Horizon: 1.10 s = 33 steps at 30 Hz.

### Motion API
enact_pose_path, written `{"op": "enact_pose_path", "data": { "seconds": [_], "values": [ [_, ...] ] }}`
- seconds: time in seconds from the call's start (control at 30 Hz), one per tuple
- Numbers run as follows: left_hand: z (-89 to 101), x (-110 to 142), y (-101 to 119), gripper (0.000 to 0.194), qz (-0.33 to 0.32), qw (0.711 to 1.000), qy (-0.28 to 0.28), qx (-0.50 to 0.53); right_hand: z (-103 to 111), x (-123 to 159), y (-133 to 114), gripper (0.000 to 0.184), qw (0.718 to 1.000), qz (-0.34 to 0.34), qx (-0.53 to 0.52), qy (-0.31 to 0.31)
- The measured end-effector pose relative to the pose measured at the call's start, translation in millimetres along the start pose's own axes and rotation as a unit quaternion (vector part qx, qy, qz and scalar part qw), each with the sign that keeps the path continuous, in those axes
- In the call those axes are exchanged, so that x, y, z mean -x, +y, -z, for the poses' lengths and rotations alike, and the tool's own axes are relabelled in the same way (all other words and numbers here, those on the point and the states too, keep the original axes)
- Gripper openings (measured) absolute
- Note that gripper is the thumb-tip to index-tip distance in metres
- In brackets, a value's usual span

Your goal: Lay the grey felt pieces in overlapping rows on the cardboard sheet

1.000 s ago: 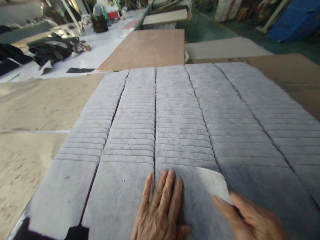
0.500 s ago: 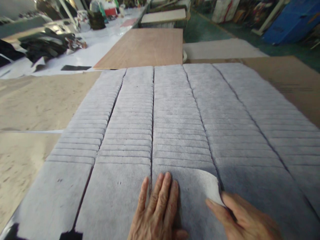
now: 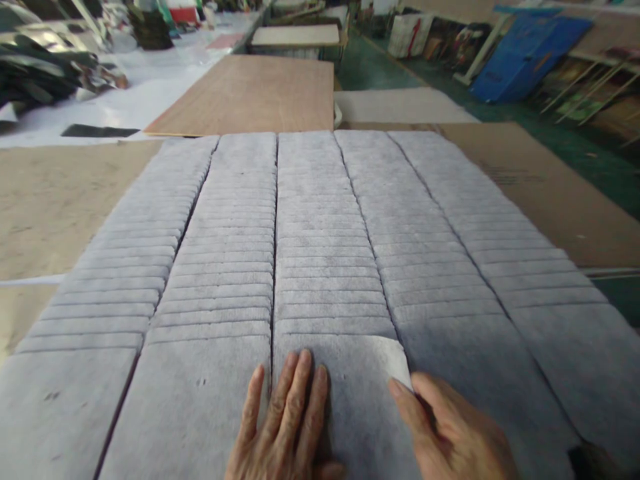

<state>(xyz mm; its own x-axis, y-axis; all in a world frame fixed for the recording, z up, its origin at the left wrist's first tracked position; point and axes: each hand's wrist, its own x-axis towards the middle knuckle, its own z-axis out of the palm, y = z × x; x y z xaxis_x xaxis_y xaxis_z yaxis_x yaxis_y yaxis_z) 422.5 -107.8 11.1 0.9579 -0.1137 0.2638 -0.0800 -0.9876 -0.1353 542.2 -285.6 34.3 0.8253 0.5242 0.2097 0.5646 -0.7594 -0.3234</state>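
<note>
Grey felt-like fabric pieces (image 3: 320, 267) lie overlapped in several long rows, each piece's edge a little behind the one in front. My left hand (image 3: 283, 420) is open, its fingers spread flat across the gap between the second and middle rows. Between thumb and forefinger, my right hand (image 3: 450, 427) pinches the right far corner of the front fabric piece (image 3: 360, 407) in the middle row. That corner is curled up and shows a paler underside. The near ends of the rows run out of view.
Beyond the rows lies a plywood board (image 3: 250, 93). Brown cardboard (image 3: 560, 193) is at the right, and a beige sheet (image 3: 55, 207) at the left. Dark cloth (image 3: 35, 73) is heaped on the white table (image 3: 120, 87). A blue object (image 3: 525, 57) stands on the green floor.
The view has turned to the right, so the rows and both hands appear further left. The lifted corner looks less folded back; my right hand still pinches it and my left still lies flat.
</note>
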Motion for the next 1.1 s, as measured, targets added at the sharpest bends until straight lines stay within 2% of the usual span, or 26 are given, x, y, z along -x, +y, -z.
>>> {"op": "enact_pose_path", "data": {
  "seconds": [0.17,0.4,0.63,0.9,1.1],
  "values": [
    [-3.2,2.0,1.6,0.062,0.012,1.000,0.007,0.010,-0.8,-2.6,0.1,0.036,1.000,0.013,-0.003,0.001],
    [2.8,-11.6,6.0,0.068,0.035,0.999,0.008,0.019,2.0,-7.1,0.6,0.038,0.999,0.010,-0.032,0.005],
    [2.8,-10.2,9.5,0.068,0.048,0.999,-0.005,0.005,2.3,-7.8,3.7,0.036,0.999,-0.003,-0.035,-0.038],
    [0.6,-8.4,8.8,0.067,0.050,0.999,-0.006,0.014,-5.3,-5.4,4.0,0.040,0.998,0.043,0.051,0.015],
    [-5.4,-5.4,15.5,0.056,0.089,0.995,0.022,0.042,-1.2,-1.8,-4.5,0.037,0.998,-0.025,0.053,0.030]
  ]
}}
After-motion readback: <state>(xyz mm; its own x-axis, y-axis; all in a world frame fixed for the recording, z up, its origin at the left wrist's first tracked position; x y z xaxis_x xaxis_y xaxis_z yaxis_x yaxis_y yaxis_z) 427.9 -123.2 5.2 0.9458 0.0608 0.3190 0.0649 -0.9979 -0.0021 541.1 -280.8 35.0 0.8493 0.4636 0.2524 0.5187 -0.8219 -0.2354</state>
